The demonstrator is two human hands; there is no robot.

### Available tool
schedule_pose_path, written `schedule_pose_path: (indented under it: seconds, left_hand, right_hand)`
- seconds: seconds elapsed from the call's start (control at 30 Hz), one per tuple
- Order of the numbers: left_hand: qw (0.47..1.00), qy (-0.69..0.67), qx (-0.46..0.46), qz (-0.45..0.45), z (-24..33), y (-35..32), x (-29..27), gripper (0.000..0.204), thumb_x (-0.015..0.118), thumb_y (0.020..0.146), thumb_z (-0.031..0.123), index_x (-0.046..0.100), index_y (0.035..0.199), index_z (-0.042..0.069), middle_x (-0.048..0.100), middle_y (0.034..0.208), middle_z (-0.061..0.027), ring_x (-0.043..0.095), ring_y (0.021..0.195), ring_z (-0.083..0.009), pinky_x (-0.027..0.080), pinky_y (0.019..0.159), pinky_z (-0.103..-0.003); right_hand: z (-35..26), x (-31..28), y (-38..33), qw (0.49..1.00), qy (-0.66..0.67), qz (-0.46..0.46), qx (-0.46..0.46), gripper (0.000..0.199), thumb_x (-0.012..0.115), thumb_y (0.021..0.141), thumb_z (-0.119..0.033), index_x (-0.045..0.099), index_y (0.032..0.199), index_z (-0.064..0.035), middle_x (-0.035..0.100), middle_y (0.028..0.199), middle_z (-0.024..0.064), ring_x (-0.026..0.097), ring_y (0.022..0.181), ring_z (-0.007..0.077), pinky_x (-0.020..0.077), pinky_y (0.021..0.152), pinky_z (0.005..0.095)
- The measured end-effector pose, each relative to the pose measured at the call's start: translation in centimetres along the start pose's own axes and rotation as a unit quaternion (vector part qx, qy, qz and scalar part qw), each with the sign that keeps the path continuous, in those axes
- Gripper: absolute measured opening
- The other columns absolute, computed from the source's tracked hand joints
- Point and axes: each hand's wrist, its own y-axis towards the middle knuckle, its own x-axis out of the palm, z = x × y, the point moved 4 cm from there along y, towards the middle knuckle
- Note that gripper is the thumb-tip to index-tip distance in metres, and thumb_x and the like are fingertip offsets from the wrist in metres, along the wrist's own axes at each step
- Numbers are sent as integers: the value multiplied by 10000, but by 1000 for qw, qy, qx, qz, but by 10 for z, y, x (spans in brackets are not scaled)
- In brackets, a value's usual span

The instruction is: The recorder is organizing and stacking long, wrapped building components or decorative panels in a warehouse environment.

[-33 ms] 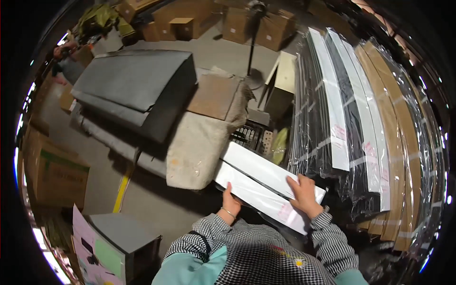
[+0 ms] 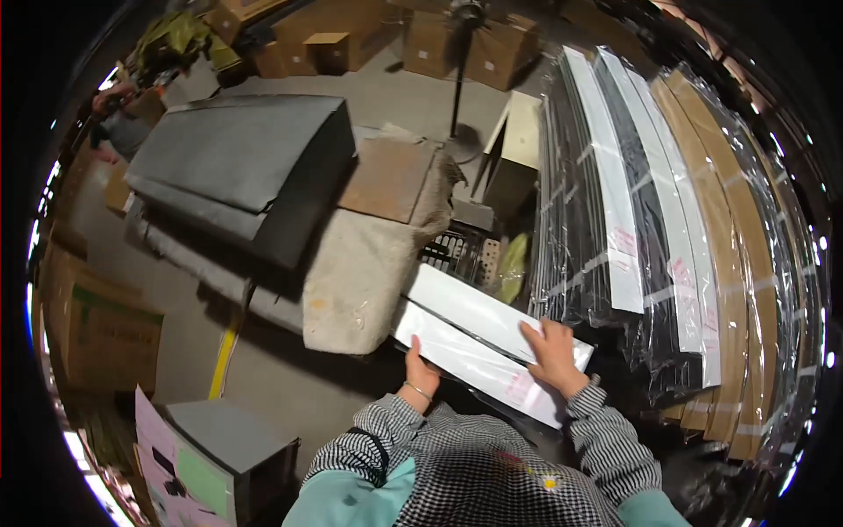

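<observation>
In front of me are two long flat white packs in clear plastic, side by side with a dark gap between them: a near pack (image 2: 470, 360) with pink print at its right end, and a far pack (image 2: 474, 303). My left hand (image 2: 421, 373) is closed on the near pack's front edge, thumb on top and the other fingers hidden below. Toward the right end, my right hand (image 2: 553, 353) grips the packs from above, its thumb pointing left and its fingers over the far pack. The packs' left ends meet a beige cloth-covered bench end (image 2: 351, 290).
Tall stacks of plastic-wrapped white boards (image 2: 606, 193) and brown boards (image 2: 716, 193) stand at the right. A large grey-black box (image 2: 237, 149) lies on the bench. Behind the packs is a black crate (image 2: 452, 250). Cartons (image 2: 105, 329) and a grey-topped stand (image 2: 233, 430) are at the left.
</observation>
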Motion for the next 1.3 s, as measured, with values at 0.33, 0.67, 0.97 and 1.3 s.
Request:
schedule_pose_path:
  seconds: [0.33,0.67,0.97,1.3]
  left_hand:
    - [996,-76,57,1,49,129,-47,549,421,1003,425,458,1423,73,454,1466,-129,435,1329,-312,342,1118,-472]
    - [921,234,-271,-155,-96,50,80,494,470,1022,419,486,1341,42,579,1355,-153,585,1217,-314,487,991,-497]
    - [859,341,-179,-338,-68,93,317,546,692,890,467,565,1287,115,661,1128,-46,621,1065,-179,492,931,-390]
    - [856,360,-76,-363,-54,61,276,803,690,803,-8,337,1518,90,536,1387,-109,557,1214,-244,493,975,-351]
  right_hand:
    - [-37,43,113,987,31,155,-21,587,580,764,22,524,1341,-67,445,1412,227,411,1313,420,322,1100,545]
    - [65,-134,6,938,-81,217,259,672,780,740,-236,531,1315,6,400,1432,305,358,1325,489,332,1036,545]
    - [-63,-148,-19,974,-10,113,196,722,754,726,-465,580,1312,-81,543,1308,201,531,1051,387,380,878,447]
    - [83,-33,24,927,-130,176,305,669,693,821,-314,467,1398,-62,380,1457,286,302,1352,516,267,1042,650]
